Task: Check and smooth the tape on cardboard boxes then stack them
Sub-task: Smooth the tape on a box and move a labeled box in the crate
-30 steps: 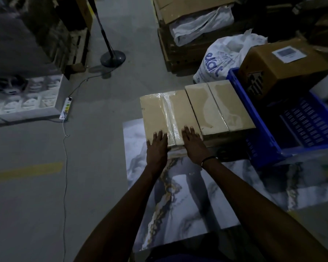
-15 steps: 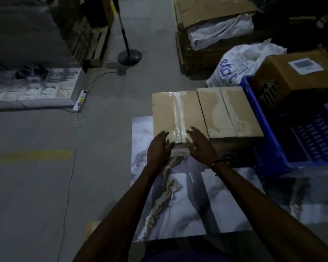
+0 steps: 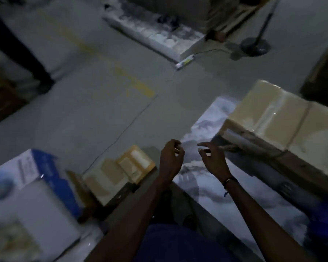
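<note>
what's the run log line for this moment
left hand: empty, off box | right hand: empty, off box | taped tan cardboard box: on marble-patterned table

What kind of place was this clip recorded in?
Probably a warehouse or packing area: bare concrete floor with a worn yellow line, taped cardboard boxes on a marble-patterned slab, more cartons on the floor.

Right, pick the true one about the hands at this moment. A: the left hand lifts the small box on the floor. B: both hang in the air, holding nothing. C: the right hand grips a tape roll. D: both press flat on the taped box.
B: the left hand and right hand hover with loosely curled fingers, clear of the taped box.
</note>
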A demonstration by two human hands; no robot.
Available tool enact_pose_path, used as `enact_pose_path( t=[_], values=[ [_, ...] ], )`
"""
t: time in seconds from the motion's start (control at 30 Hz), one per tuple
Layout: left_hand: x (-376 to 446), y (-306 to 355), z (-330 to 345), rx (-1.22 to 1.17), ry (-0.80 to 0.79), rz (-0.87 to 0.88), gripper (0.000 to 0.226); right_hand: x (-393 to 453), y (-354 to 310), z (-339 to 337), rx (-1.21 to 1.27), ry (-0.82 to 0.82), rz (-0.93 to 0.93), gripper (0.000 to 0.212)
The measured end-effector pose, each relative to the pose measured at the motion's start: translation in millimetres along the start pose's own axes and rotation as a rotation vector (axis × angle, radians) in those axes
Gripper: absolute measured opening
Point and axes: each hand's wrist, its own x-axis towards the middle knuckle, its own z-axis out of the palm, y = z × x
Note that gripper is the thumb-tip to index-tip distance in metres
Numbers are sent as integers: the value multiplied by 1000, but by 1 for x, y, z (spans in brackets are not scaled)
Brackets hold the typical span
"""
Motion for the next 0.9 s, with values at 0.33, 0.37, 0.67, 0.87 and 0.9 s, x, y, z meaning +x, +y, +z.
enact_pose_path(
  t=[0.33,0.37,0.67,0.87,0.9],
  values=[
    [-102,-139,-138,32,332,-456,7,-10,-77,161,-45,-485,-74,19],
    [-107,-153,-151,25,361,-488,8,-9,-82,178,-51,-526,-62,21],
    [-95,-326,-220,-79,432,-888,27,40,-71,364,-133,-727,123,65],
    [-69,-480,-202,-280,483,-1124,49,91,1,498,-112,-717,286,80],
    [-64,-505,-197,-315,508,-1157,54,98,17,520,-124,-734,282,81]
  ],
)
